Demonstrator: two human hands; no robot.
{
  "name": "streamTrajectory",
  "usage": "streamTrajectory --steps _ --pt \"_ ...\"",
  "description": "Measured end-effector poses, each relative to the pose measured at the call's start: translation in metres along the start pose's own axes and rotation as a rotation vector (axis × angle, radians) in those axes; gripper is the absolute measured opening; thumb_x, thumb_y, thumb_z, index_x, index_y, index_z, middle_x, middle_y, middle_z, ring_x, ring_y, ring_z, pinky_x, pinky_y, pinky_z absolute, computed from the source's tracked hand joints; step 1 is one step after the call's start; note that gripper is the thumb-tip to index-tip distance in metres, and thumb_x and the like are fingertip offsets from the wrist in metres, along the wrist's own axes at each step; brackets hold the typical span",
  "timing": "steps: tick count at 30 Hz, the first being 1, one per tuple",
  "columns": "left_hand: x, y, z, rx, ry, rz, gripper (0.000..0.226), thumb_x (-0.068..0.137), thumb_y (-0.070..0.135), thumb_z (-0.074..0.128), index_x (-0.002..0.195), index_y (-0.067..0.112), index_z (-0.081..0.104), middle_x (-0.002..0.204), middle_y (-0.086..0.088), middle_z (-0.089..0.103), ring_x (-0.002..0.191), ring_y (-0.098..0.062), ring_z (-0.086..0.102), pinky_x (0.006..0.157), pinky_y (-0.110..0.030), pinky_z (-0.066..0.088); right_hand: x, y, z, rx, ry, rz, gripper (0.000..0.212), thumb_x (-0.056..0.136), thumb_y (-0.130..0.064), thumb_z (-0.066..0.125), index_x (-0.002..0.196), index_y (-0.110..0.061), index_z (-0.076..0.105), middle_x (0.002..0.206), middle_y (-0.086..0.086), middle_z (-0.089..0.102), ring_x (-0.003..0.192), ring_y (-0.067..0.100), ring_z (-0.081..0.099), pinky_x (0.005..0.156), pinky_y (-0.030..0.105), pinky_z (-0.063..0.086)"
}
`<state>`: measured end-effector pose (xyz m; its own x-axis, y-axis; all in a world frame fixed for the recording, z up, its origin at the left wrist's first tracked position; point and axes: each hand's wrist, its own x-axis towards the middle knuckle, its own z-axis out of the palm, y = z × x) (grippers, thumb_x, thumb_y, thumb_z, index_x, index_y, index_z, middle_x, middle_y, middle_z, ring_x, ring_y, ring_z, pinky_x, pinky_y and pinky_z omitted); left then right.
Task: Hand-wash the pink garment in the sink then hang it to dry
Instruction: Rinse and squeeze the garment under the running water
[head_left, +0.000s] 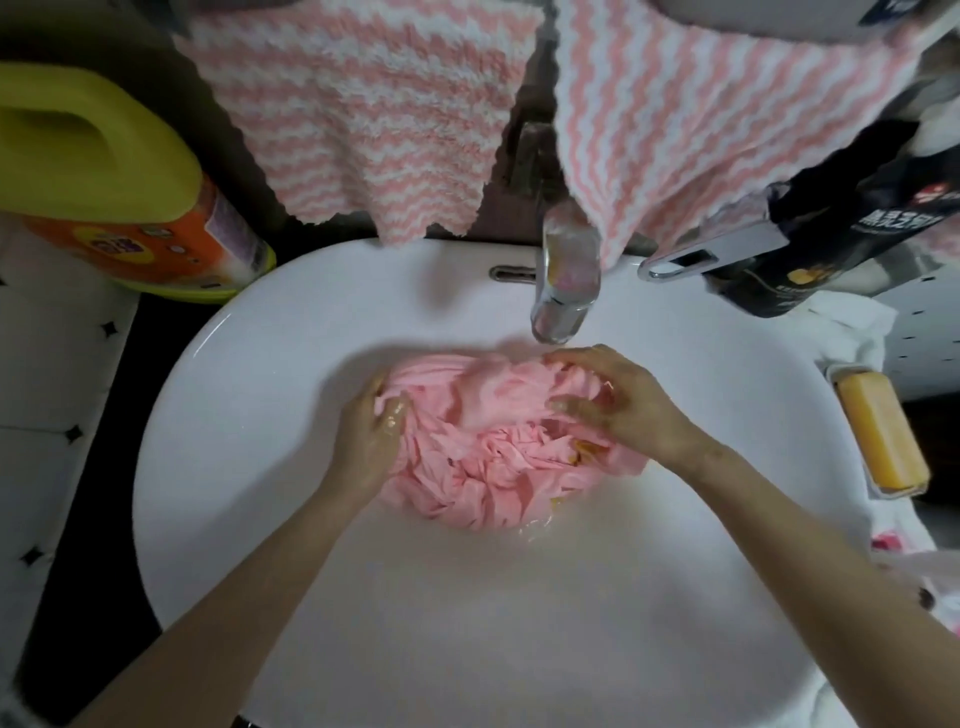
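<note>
Pink garment, bunched into folds, lies in the basin of the white sink, just below the chrome faucet. Left hand grips its left edge with curled fingers; right hand clutches its upper right folds. Yellow soap bar lies in a dish at the sink's right; yellow detergent jug stands rear left; pink-striped towels hang above.

Dimly and evenly lit, brightest across the white sink, with soft shadow beside the faucet. Slightly blurred throughout, bent by wide-angle distortion near the edges, murky at left.
</note>
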<state>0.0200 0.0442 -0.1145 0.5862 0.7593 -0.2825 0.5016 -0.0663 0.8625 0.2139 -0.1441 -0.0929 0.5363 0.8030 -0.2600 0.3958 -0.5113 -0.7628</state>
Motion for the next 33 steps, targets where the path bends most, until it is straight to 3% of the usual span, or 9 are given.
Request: streamTrajectory --steps 2,6,9,12,15,21,25,29,33 --pt "0.006 0.000 -0.011 0.001 0.121 -0.086 0.038 0.083 0.025 0.041 0.109 0.001 0.054 0.088 -0.019 0.060 0.078 -0.031 0.057 0.077 -0.044 0.046 -0.012 0.014 0.000 -0.302 0.119 0.096 0.051 0.081 -0.030 0.072 0.129 -0.033 0.055 0.128 -0.005 0.053 0.104 0.021 0.057 0.081 0.038 0.051" --pt "0.006 0.001 -0.038 0.785 0.159 0.079 0.062 0.084 0.034 0.063 0.134 0.009 0.036 0.129 -0.024 0.042 0.117 -0.042 0.043 0.087 -0.053 0.041 -0.047 0.017 0.014 -0.469 0.468 -0.091 0.042 0.083 -0.028 0.064 0.124 -0.020 0.057 0.124 0.002 0.056 0.107 0.027 0.051 0.079 0.041 0.053" --pt "-0.010 0.010 -0.041 0.958 0.094 0.545 0.079 0.079 0.055 0.058 0.144 0.019 0.032 0.145 -0.017 0.033 0.136 -0.037 0.028 0.103 -0.060 0.028 -0.056 0.015 0.049 -0.527 0.178 -0.345 0.077 0.077 -0.058 0.056 0.144 -0.029 0.033 0.149 0.008 0.038 0.133 0.034 0.038 0.105 0.059 0.033" --pt "-0.002 -0.007 -0.027 1.090 -0.235 0.694 0.101 0.064 0.080 0.048 0.148 0.031 0.018 0.155 -0.015 0.018 0.143 -0.038 0.013 0.108 -0.068 0.012 -0.046 0.018 0.089 -0.660 -0.088 -0.232 0.115 0.056 -0.079 0.059 0.150 -0.037 0.008 0.160 0.014 0.005 0.145 0.043 0.004 0.108 0.070 0.001" --pt "0.006 -0.028 -0.009 1.220 -0.405 0.548 0.111 0.056 0.087 0.039 0.149 0.035 0.010 0.156 -0.015 0.009 0.143 -0.039 0.008 0.107 -0.067 0.015 -0.033 0.012 0.114 -0.640 -0.125 -0.057 0.115 0.047 -0.070 0.078 0.140 -0.030 0.023 0.155 0.018 0.022 0.140 0.048 0.020 0.103 0.068 0.018" --pt "-0.027 -0.038 0.009 1.240 -0.517 0.484 0.109 0.042 0.059 0.074 0.138 0.024 0.037 0.133 -0.017 0.046 0.116 -0.039 0.050 0.087 -0.055 0.049 -0.041 0.001 0.129 -0.584 -0.032 -0.094 0.058 0.042 -0.045 0.084 0.094 -0.024 0.068 0.104 0.007 0.061 0.101 0.036 0.059 0.087 0.054 0.049" --pt "-0.049 -0.042 0.010 1.080 -0.616 0.502 0.089 0.051 0.053 0.064 0.132 0.027 0.036 0.129 -0.004 0.045 0.116 -0.032 0.052 0.092 -0.045 0.046 -0.059 0.003 0.111 -0.315 -0.120 -0.167 0.042 0.057 -0.036 0.080 0.095 -0.019 0.072 0.094 0.003 0.069 0.084 0.026 0.066 0.075 0.036 0.055" --pt "-0.063 -0.015 0.018 0.787 -0.593 0.264 0.082 0.075 0.030 0.073 0.144 0.015 0.032 0.145 -0.005 0.038 0.133 -0.022 0.035 0.110 -0.031 0.023 -0.066 -0.034 0.074 0.380 -0.245 0.252 0.024 0.074 0.002 0.072 0.092 -0.011 0.064 0.083 -0.005 0.062 0.079 0.007 0.060 0.064 0.007 0.045" --pt "-0.057 0.022 0.013 0.227 -0.666 -0.186 0.069 0.073 0.015 0.067 0.137 0.013 0.042 0.124 -0.015 0.059 0.111 -0.028 0.056 0.091 -0.030 0.045 -0.072 -0.043 0.054 1.030 -0.137 0.413 0.027 0.057 -0.003 0.056 0.080 -0.008 0.069 0.077 0.009 0.068 0.071 0.016 0.068 0.062 0.023 0.053"
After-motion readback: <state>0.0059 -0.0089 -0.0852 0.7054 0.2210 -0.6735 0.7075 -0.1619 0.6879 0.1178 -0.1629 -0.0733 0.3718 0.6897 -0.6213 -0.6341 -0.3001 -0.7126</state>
